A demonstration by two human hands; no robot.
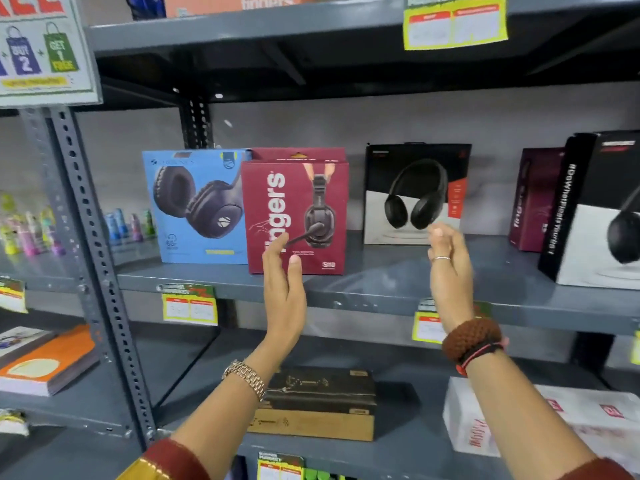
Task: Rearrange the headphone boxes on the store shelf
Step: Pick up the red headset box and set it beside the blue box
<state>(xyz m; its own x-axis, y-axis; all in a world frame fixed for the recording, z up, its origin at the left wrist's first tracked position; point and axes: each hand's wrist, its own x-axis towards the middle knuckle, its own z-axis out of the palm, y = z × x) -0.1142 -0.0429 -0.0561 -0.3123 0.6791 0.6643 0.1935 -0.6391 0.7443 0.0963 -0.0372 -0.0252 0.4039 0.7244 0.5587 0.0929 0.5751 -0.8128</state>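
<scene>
Several headphone boxes stand on the grey shelf point(381, 289). A blue box point(194, 209) stands at the left, and a maroon "fingers" box point(301, 195) leans against it with another maroon box behind. Further back stands a black-and-white box point(408, 181). At the right are a dark maroon box point(533, 199) and a large black-and-white box point(595, 209). My left hand point(282, 278) is raised in front of the maroon box's lower part, fingers apart, holding nothing. My right hand point(450, 268) hovers open just before the black-and-white box's lower right corner.
Yellow price tags point(189, 304) hang from the shelf edges. On the lower shelf lie a dark brown box point(318, 400) and a white packet point(588, 420). A perforated steel upright point(100, 271) stands at the left, with notebooks point(45, 362) and small bottles point(128, 223) beyond.
</scene>
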